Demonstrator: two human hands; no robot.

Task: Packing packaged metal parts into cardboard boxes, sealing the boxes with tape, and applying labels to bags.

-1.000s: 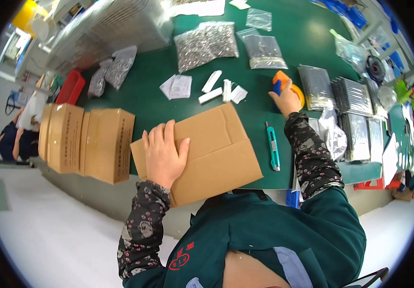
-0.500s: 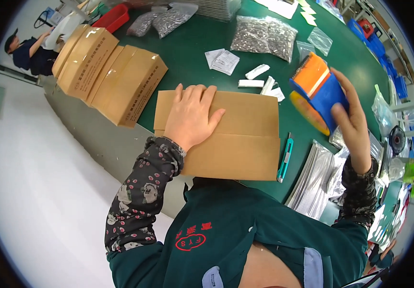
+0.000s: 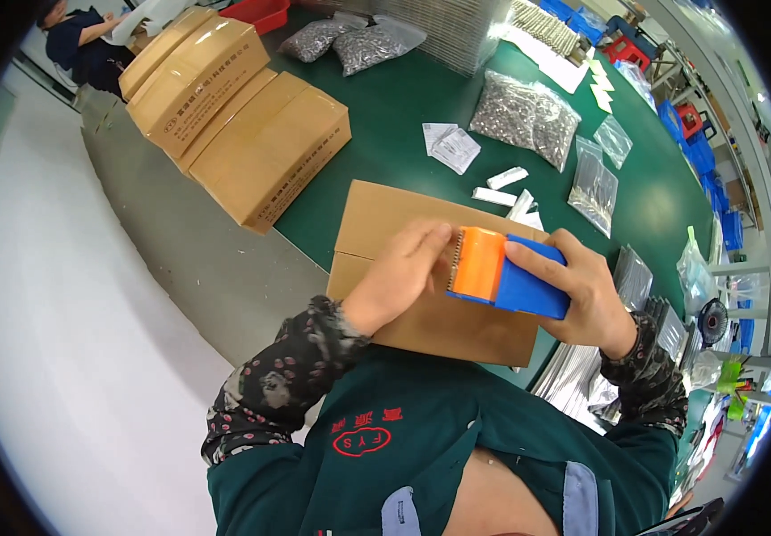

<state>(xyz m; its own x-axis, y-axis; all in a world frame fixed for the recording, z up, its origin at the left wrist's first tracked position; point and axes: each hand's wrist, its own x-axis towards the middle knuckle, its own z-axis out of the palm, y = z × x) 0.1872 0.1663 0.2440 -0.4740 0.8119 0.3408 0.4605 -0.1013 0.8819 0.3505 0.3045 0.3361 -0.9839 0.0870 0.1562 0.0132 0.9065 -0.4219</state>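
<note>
- Left hand (image 3: 401,271): no longer pressing flat; fingers extended, any pinch unclear.
- Brown rectangular cardboard box (image 3: 461,330): beneath both hands, long axis crosswise.
- Blue-and-orange plastic tape dispenser (image 3: 521,288): now over the box, bringing both hands together; toothed end points left, long axis left-right.
- Right hand (image 3: 593,290): fingers gripping the dispenser.

The tape dispenser (image 3: 512,288) is over the carton (image 3: 457,326), boxes (image 3: 269,147) left, paper slips (image 3: 452,148) behind.

So it's a dark green jacket (image 3: 439,393), red chest emblem (image 3: 361,441), grey-blue collar patches (image 3: 581,502), plus black oversleeves (image 3: 271,390) with pinkish flowers.
</note>
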